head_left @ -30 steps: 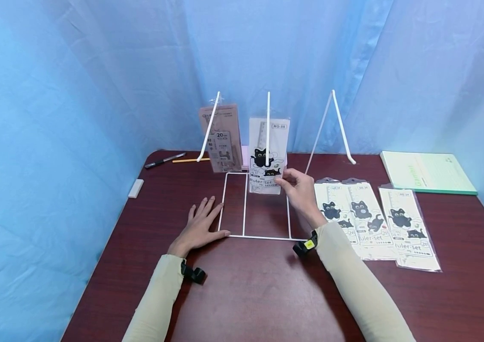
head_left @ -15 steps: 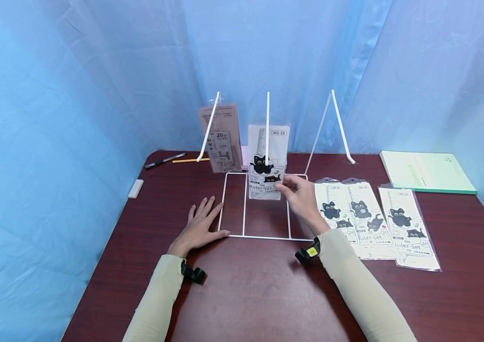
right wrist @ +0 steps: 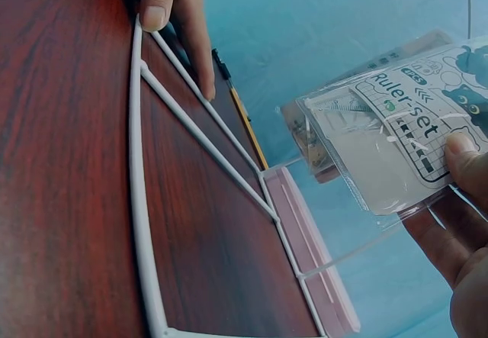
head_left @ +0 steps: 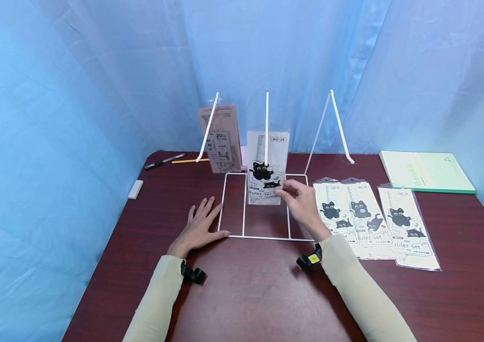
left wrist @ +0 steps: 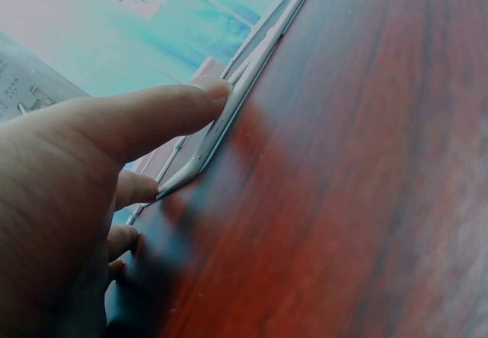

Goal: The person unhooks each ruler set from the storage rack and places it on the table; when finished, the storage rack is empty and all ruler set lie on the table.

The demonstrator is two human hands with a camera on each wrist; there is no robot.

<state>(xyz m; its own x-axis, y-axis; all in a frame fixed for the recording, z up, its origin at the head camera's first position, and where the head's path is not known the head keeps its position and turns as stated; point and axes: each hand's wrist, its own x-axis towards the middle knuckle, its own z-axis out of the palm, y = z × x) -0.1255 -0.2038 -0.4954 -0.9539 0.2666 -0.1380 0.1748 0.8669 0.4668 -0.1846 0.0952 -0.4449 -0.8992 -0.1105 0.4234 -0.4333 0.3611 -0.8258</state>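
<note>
Right hand: we see the right hand (head_left: 304, 204) pinching the lower right edge of a cat-print ruler-set packet (head_left: 277, 154).
Ruler-set packet: upright at the middle prong (head_left: 266, 114) of the white wire rack (head_left: 244, 209); we cannot tell whether it hangs there.
Left hand: fingers spread, we find the left hand (head_left: 199, 225) on the counter (head_left: 242, 289), thumb touching the rack's front left corner.
Left prong: holds pink packets (head_left: 230, 124).
Right of the rack: we see more ruler sets (head_left: 368, 221) lying flat, near a green book (head_left: 432, 171).
</note>
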